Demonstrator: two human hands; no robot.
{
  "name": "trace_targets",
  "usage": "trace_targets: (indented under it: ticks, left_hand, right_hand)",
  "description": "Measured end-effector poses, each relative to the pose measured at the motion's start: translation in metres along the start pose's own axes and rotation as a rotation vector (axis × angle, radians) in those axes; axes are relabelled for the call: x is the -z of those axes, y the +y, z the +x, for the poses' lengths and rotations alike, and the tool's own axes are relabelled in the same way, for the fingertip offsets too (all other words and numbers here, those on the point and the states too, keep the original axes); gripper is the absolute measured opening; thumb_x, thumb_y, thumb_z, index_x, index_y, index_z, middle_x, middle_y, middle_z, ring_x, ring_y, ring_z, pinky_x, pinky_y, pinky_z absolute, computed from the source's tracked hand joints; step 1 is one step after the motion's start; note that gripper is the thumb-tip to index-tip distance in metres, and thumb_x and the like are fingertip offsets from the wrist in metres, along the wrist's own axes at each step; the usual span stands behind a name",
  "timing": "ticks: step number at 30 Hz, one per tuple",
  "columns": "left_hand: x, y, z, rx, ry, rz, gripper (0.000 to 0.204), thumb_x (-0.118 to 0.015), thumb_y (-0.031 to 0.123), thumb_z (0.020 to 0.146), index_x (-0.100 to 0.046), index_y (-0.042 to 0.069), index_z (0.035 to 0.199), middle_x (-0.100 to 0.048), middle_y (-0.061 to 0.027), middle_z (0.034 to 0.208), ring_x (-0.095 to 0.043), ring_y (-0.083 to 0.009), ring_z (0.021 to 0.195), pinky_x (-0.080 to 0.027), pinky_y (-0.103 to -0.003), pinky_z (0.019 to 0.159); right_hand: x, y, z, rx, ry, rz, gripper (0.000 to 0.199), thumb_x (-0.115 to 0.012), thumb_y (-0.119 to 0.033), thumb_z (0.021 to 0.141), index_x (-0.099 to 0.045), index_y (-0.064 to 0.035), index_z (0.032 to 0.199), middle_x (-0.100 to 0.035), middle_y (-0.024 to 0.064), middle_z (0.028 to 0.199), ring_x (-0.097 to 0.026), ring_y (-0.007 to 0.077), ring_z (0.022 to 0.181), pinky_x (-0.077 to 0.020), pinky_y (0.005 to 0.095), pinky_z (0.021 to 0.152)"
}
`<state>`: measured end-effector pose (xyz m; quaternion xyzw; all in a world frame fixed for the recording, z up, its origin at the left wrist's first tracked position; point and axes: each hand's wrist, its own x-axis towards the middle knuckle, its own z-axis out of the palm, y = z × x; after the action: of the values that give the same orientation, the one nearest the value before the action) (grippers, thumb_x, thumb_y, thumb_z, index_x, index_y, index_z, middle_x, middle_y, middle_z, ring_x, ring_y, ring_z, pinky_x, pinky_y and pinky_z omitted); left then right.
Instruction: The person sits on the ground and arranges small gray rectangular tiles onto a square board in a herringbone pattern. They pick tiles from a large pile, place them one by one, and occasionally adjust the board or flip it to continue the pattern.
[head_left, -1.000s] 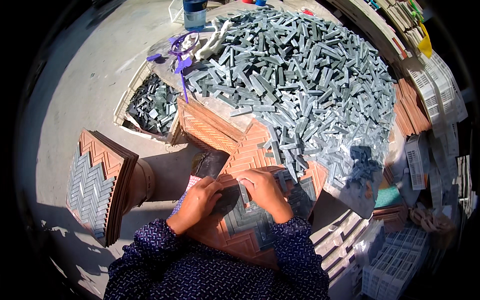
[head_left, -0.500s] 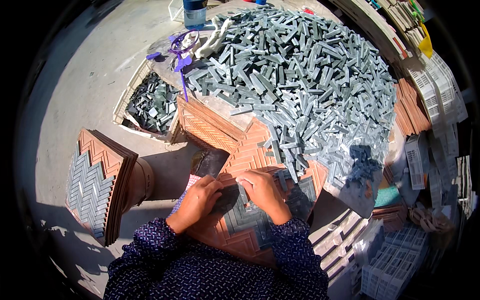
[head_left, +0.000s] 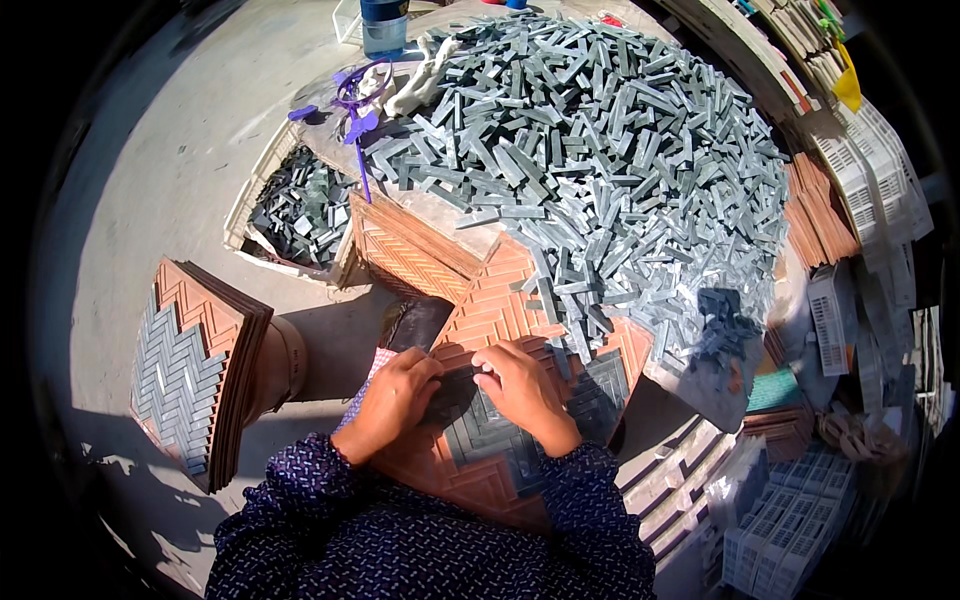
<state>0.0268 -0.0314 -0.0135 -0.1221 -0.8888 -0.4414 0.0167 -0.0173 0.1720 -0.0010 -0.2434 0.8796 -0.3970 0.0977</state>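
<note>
A terracotta-coloured mould board (head_left: 430, 455) with raised herringbone ridges lies in front of me, partly filled with dark grey strip tiles (head_left: 490, 435). My left hand (head_left: 395, 400) is over its left part, fingers curled together and tips turned inward; whatever they hold is hidden. Opposite it, my right hand (head_left: 528, 392) is bent over the tiled part, thumb and fingers drawn together. Something small and pale shows at its fingertips, too little to name. A narrow gap separates the two hands.
Beyond the board spreads a big heap of loose grey strips (head_left: 600, 150). A crate of dark chips (head_left: 305, 205) stands left of it, near a purple wand-like stick (head_left: 362, 165). Stacked boards (head_left: 190, 360) rest on a bucket (head_left: 285, 365) at left. Wrapped boxes (head_left: 795, 520) stand lower right.
The grey strip seen hanging from my right fingertips no longer shows there. My right fingers have curled in a little more; the left hand has barely moved.
</note>
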Motion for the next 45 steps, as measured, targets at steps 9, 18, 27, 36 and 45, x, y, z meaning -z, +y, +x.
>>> trace_targets:
  ticks: [9,18,27,36,45]
  left_hand:
    - [-0.001,0.001,0.000,0.005,0.023,0.027,0.016,-0.068,0.002,0.073,-0.064,0.004,0.087,-0.060,-0.0118,0.086,-0.060,-0.0343,0.079,-0.050,-0.040,0.069]
    - [-0.002,-0.001,0.007,-0.040,-0.014,0.052,0.013,-0.067,0.003,0.074,-0.064,0.004,0.086,-0.063,-0.0122,0.085,-0.062,-0.0347,0.075,-0.050,-0.040,0.066]
    - [0.012,-0.004,0.001,0.161,0.077,-0.145,0.008,-0.065,0.001,0.078,-0.064,0.002,0.086,-0.062,-0.0119,0.083,-0.062,-0.0319,0.073,-0.050,-0.036,0.064]
    - [0.015,0.000,0.003,0.126,0.085,-0.165,0.007,-0.064,-0.001,0.079,-0.064,0.000,0.086,-0.061,-0.0131,0.082,-0.062,-0.0316,0.072,-0.050,-0.035,0.063]
    - [0.012,-0.006,0.001,0.132,0.086,-0.165,0.008,-0.065,-0.001,0.078,-0.065,0.000,0.086,-0.062,-0.0136,0.082,-0.062,-0.0326,0.074,-0.049,-0.036,0.064]
  right_hand:
    - [0.002,-0.006,-0.009,-0.063,0.180,-0.024,0.027,-0.071,-0.007,0.076,-0.058,-0.0042,0.100,-0.062,0.0117,0.087,-0.063,0.0284,0.074,-0.0491,0.0364,0.062]
    - [0.042,0.026,-0.038,-0.292,0.451,-0.279,0.022,-0.069,-0.010,0.077,-0.060,-0.0021,0.096,-0.063,0.0153,0.087,-0.063,0.0329,0.078,-0.0495,0.0411,0.068]
    - [0.029,0.032,-0.032,-0.307,0.426,0.287,0.033,-0.065,0.001,0.079,-0.057,-0.0031,0.110,-0.065,0.0099,0.089,-0.063,0.0165,0.072,-0.0497,0.0293,0.062]
    - [0.022,0.017,-0.004,-0.215,0.104,0.357,0.024,-0.061,0.001,0.085,-0.060,-0.0032,0.108,-0.061,0.0011,0.079,-0.057,0.0052,0.071,-0.0467,0.0216,0.062]
    - [0.014,0.016,0.008,0.026,0.047,0.026,0.025,-0.065,0.000,0.077,-0.062,-0.0044,0.102,-0.061,0.0129,0.086,-0.061,0.0300,0.078,-0.0485,0.0344,0.068]
